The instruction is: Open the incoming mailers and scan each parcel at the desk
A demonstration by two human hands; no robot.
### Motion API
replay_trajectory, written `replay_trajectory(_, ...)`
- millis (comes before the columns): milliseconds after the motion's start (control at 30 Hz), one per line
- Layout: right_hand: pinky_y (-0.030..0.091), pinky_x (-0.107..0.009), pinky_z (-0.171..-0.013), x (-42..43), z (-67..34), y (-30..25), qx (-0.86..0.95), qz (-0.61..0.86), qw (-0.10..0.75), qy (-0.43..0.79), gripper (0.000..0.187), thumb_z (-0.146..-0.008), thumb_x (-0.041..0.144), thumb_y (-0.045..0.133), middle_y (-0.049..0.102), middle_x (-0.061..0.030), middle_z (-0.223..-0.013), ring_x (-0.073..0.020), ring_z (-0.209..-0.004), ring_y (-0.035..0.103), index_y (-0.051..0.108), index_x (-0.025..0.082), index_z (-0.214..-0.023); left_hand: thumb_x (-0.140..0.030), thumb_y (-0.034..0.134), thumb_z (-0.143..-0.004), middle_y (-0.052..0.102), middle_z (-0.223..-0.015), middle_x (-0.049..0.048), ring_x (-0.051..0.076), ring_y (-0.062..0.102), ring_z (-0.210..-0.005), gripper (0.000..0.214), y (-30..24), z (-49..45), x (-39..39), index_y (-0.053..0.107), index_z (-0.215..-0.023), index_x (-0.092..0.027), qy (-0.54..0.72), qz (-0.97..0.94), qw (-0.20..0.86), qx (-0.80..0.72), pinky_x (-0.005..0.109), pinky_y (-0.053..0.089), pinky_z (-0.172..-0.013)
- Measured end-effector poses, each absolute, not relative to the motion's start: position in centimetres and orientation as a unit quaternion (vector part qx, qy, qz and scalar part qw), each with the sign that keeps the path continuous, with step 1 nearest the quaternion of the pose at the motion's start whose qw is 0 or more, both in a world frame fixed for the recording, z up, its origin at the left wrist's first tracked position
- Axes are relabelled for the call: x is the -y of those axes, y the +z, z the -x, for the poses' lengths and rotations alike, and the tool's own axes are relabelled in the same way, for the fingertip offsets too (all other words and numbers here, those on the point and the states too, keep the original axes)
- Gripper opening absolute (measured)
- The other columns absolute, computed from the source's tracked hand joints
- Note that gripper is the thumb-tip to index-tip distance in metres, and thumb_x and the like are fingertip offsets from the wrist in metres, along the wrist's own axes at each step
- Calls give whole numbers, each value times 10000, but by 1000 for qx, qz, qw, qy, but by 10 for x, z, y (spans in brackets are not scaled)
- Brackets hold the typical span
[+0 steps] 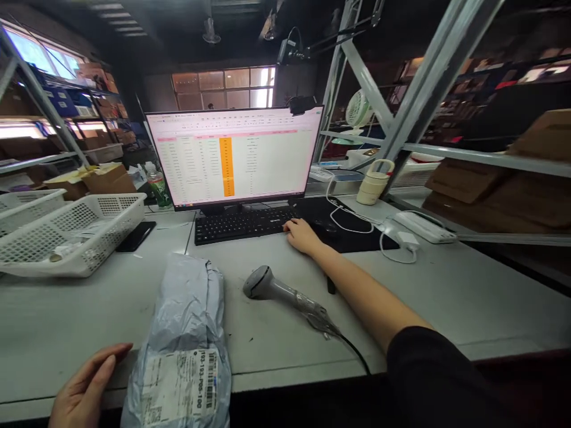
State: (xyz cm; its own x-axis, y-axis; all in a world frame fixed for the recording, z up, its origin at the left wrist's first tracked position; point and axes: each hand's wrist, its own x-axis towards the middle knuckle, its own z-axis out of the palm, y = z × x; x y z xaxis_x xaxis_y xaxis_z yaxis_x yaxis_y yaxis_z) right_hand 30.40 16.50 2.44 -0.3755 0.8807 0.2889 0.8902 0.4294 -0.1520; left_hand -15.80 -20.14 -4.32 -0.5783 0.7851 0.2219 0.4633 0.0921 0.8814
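A grey plastic mailer parcel (pixel 187 333) with a white barcode label lies on the grey table (pixel 66 309) in front of me. My left hand (pixel 84 389) rests open at the table's near edge, just left of the parcel, fingers stretched toward it. My right hand (pixel 302 235) reaches forward, fingers curled down on the right end of the black keyboard (pixel 243 224). A grey handheld barcode scanner (pixel 285 294) lies between the parcel and my right forearm, its cable running off the table's front edge.
A monitor (pixel 234 156) showing a spreadsheet stands behind the keyboard. White mesh baskets (pixel 71 235) sit at the left beside a black phone (pixel 136 236). A black mouse mat (pixel 348 229), white cables, a power strip (pixel 423 226) and a cream container (pixel 373 184) lie right. Metal shelving surrounds.
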Motion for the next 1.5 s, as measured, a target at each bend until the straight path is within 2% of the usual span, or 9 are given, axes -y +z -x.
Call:
replay_trajectory(167,338,-423,-1094,-176,-298,27,822,539,178,-36,350,-876,127,435,624,-198,-1215,-285,-1211,497,637,94,-1160,-613,643,-800,754,-1054,53,340,655,-1133,401,-32,148,202,774,-905,-249,538,-395,199,-718,503,491,-1074)
replay_trajectory(333,314,-427,-1125,-184,-282,31,831,530,167,-39,362,-859,131,459,647,-168,-1216,-286,-1273,468,646,119,-1168,-603,630,-817,750,-1046,65,317,669,-1101,405,-26,142,203,772,-900,-233,539,-408,190,-712,474,524,-1034)
replay_trajectory(533,417,-425,-1055,-161,-298,41,810,557,177,-45,438,-887,200,433,649,-172,-1263,-315,-1214,528,604,99,-1277,-588,617,-836,752,-1031,67,308,680,-1080,390,-28,144,205,775,-902,-238,540,-436,174,-698,441,554,-993)
replay_trajectory(800,469,-559,-1010,-74,-370,-4,784,611,95,-47,713,-872,527,494,571,-202,-1407,-407,-1266,545,455,155,-1480,-588,596,-864,748,-1041,75,292,690,-1046,405,-16,131,201,775,-921,-230,524,-466,198,-685,375,589,-904)
replay_trajectory(1067,544,-561,-802,-60,-381,15,736,672,80,-21,683,-903,395,451,671,-217,-1227,-406,-1018,678,371,156,-1538,-549,548,-903,741,-1062,68,277,691,-1045,370,-19,114,210,765,-925,-251,505,-516,120,-682,385,579,-915)
replay_trajectory(1167,539,-543,-773,-59,-388,18,712,701,45,15,664,-909,420,464,718,-192,-1088,-400,-957,695,409,167,-1521,-531,615,-865,704,-1207,75,310,640,-1170,353,-34,109,223,744,-1072,-275,448,-560,55,-695,465,535,-1006)
replay_trajectory(1300,541,-461,-767,-59,-391,21,724,684,59,64,609,-857,328,509,719,-161,-1100,-356,-941,700,519,148,-1438,-490,684,-823,652,-1311,99,341,596,-1224,576,-40,103,234,597,-1354,-284,340,-618,14,-709,586,450,-1075)
replay_trajectory(1400,539,-430,-785,-60,-386,23,734,672,81,57,467,-823,313,513,684,-169,-1198,-355,-1005,682,681,172,-1235,-455,568,-918,669,-1264,98,295,630,-1170,459,-32,99,234,606,-1344,-287,341,-614,53,-710,498,526,-998)
replay_trajectory(1500,532,-428,-807,-58,-381,25,729,665,145,75,427,-818,328,483,695,-154,-1179,-347,-1010,679,695,190,-1162,-452,540,-940,684,-1213,94,272,656,-1122,401,-22,93,231,649,-1289,-288,369,-603,89,-701,426,556,-947)
